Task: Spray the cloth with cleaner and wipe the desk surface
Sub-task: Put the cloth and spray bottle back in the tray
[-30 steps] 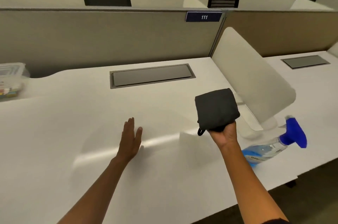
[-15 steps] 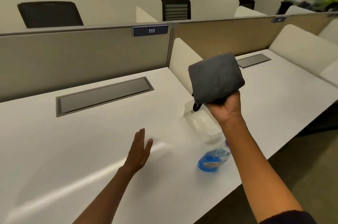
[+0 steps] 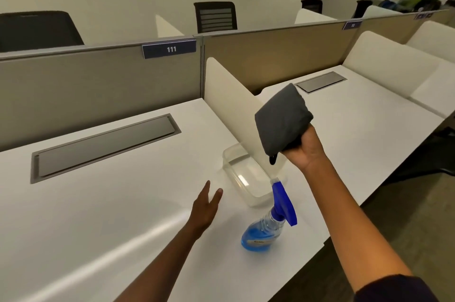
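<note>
My right hand (image 3: 304, 151) holds a folded dark grey cloth (image 3: 280, 118) up in the air above the white desk (image 3: 103, 203). A clear spray bottle (image 3: 267, 227) with blue liquid and a blue trigger head stands on the desk near its front edge, below the cloth. My left hand (image 3: 205, 208) hovers flat just over the desk, fingers apart and empty, a little to the left of the bottle.
A clear plastic container (image 3: 246, 176) sits behind the bottle against a white side divider (image 3: 226, 94). A grey cable flap (image 3: 103, 146) is set into the desk. A beige partition with a sign "111" (image 3: 170, 49) runs along the back. Another desk lies to the right.
My view has swung to the right, so the neighbouring desk shows more. The right hand has shifted right, uncovering the bottle's blue head. The left hand has come closer to the bottle.
</note>
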A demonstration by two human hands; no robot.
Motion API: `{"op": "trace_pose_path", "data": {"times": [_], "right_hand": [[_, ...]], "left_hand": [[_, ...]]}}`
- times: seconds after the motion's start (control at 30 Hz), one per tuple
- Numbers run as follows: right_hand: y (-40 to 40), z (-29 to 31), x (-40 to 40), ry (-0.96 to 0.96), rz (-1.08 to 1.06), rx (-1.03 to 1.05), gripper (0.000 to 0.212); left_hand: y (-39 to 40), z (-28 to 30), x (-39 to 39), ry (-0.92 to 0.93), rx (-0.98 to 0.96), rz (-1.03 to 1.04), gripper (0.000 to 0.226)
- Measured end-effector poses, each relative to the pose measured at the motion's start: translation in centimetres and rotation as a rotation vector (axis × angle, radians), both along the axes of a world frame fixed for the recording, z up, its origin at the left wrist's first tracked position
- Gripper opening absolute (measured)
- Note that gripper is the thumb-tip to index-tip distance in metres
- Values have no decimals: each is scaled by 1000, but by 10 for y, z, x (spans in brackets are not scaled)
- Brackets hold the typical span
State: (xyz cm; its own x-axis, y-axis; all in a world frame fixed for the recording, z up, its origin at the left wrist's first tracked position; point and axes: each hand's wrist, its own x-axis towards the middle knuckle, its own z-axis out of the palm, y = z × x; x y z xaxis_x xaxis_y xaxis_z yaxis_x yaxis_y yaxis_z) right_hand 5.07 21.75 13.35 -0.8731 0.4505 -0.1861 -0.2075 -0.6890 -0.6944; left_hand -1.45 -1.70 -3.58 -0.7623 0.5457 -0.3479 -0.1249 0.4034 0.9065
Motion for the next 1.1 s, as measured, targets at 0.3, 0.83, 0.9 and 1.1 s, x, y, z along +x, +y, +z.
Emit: {"op": "trace_pose_path", "data": {"times": [0.3,0.83,0.9,1.1], "right_hand": [[22,-82,-21,-511,-14,500,39],[27,-188,-31,-795,388,1679,54],[25,-194,-30,-835,443,1782,52],[24,-189,-34,-944,584,1947,44]], "left_hand": [[52,-3,-4,-154,24,82,78],[111,-21,-5,-63,-153,195,45],[114,-23,-6,-22,-166,200,34],[120,-22,-7,-125,-52,281,20]]}}
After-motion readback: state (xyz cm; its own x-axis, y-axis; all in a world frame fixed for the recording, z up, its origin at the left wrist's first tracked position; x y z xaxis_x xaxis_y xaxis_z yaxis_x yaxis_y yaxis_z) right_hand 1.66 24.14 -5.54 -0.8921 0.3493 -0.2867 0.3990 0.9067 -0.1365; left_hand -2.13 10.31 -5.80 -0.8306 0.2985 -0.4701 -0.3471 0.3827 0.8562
